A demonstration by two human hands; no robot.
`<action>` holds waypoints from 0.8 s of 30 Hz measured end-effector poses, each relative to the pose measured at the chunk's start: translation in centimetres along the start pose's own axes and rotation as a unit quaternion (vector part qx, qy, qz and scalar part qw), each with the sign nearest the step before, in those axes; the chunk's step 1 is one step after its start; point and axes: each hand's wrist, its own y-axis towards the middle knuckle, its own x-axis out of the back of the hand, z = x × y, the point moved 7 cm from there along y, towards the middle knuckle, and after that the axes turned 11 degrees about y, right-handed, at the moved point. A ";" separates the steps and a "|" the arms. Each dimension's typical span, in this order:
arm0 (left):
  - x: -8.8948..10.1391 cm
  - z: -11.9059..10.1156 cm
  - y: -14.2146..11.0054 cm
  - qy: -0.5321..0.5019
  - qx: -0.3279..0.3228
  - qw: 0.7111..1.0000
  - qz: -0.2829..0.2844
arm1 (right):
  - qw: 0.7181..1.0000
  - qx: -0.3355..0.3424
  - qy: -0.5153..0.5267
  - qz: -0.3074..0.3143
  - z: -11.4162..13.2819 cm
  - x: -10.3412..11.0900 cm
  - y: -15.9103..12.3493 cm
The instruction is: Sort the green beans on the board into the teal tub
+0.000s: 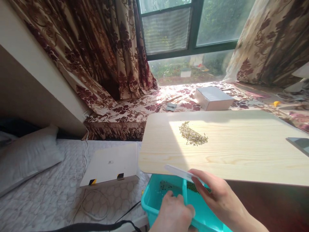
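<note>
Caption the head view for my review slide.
Right hand holding a pale strip, left hand at a divided turquoise bin, near a wooden tabletop bearing small greenish pieces.

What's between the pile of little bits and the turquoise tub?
In the head view, wood-grain tabletop, then, nearer the tub, the pale strip pinched in the right hand.

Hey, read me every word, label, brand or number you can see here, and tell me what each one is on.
No text can be read.
Small dark mark on the lid of the white box: too small and blurred to read.
Black-and-yellow tabs on that box's edge: no letters I can make out.
Turquoise bin and plastic strip: no lettering I can make out.
</note>
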 end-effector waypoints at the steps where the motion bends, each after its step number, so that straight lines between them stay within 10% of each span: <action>1: -0.3 0.3 -0.2 0.020 0.010 1.000 0.010 | 1.000 0.000 -0.015 -0.016 -0.6 0.9 -0.1; 10: -1.7 2.3 -1.4 0.068 0.061 0.996 0.022 | 0.945 -0.071 -0.229 -0.223 -10.1 11.0 0.3; 19: -0.9 3.0 -2.4 0.083 0.019 0.993 -0.084 | 0.928 -0.081 -0.257 -0.259 -12.9 11.5 1.7; 24: -0.2 2.1 -1.2 0.084 0.044 0.995 -0.025 | 0.941 -0.046 -0.249 -0.226 -12.3 10.4 0.4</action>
